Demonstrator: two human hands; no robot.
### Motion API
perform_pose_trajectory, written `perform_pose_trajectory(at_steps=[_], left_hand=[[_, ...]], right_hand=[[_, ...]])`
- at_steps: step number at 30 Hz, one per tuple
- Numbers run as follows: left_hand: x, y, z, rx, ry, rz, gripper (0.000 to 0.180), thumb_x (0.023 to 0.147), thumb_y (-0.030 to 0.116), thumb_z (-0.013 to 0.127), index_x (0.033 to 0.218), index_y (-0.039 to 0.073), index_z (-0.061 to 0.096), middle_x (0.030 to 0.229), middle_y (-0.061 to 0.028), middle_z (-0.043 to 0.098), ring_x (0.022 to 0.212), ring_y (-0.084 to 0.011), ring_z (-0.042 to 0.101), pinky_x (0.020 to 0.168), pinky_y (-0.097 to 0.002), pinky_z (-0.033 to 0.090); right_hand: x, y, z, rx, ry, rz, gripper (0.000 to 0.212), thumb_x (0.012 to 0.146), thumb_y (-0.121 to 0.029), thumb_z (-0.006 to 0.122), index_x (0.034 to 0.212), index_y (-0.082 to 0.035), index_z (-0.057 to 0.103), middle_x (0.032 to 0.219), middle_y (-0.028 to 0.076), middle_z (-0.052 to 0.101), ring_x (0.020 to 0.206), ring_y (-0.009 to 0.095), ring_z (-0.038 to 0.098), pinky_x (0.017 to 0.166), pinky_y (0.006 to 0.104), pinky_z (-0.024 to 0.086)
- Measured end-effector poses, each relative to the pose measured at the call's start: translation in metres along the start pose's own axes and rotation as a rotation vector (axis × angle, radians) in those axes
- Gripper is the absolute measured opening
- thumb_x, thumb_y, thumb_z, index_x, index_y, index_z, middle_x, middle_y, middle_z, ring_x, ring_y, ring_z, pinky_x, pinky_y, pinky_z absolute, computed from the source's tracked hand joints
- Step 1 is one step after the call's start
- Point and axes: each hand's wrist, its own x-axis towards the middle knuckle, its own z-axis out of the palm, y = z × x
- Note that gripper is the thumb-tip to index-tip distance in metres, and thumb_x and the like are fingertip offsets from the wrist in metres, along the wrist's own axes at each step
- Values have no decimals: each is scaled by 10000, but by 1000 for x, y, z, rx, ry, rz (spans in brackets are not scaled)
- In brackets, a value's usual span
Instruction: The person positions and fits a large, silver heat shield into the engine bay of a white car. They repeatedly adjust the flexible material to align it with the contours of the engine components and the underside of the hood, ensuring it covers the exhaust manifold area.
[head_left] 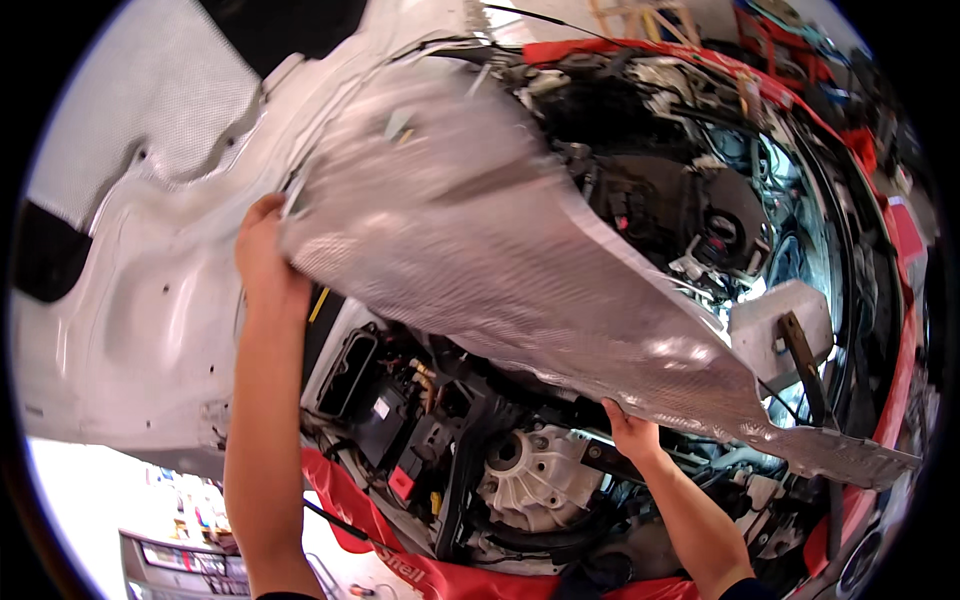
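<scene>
A large silvery heat shield [480,250], a thin sheet with a dimpled surface, stretches across the open engine bay, partly smeared by motion. At its left edge, close to the raised hood, my left hand [268,245] is closed on the sheet. Further right, my right hand [632,432] grips the lower edge from below, its thumb on the near side and the other fingers hidden. The sheet narrows to a bent end [850,455] over the car's front right. Beneath it, part of the engine bay is hidden.
The raised hood [150,310] fills the left side. Below the sheet show a pale metal housing [540,470] and a black battery area [385,415]. A grey block-like part [785,325] and a lit cavity lie right. Red covers [450,582] drape the fenders.
</scene>
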Motion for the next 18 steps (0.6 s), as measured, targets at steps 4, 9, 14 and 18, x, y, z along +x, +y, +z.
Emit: perform_pose_trajectory(at_steps=[4,9,14,18], left_hand=[[6,16,-31,-2,66,10,206,855,-38,461,1052,-21,518,953,-144,598,803,-225,621,744,-372,550],[10,19,-50,-86,87,-21,225,874,13,453,1085,-32,515,987,-174,603,881,-263,633,768,-393,548],[3,-20,-33,-120,128,-38,396,727,-94,323,1028,-2,563,830,-107,525,712,-197,526,628,-348,485],[6,-22,-23,-61,92,3,374,717,-105,330,961,6,591,749,-74,512,630,-152,478,534,-326,383]], right_hand=[[7,-22,10,-130,61,-168,163,848,-78,677,999,-18,670,923,146,671,849,340,633,766,418,489],[7,-10,21,-147,-55,-133,240,871,-99,655,1098,-21,652,1050,144,658,972,352,608,887,420,449],[-11,23,28,-214,12,-114,238,899,-123,639,1106,-5,635,1125,159,639,1048,332,587,935,403,423],[-23,39,30,-279,-30,11,301,912,-150,632,1174,-6,598,1175,177,619,1107,352,555,986,410,390]])
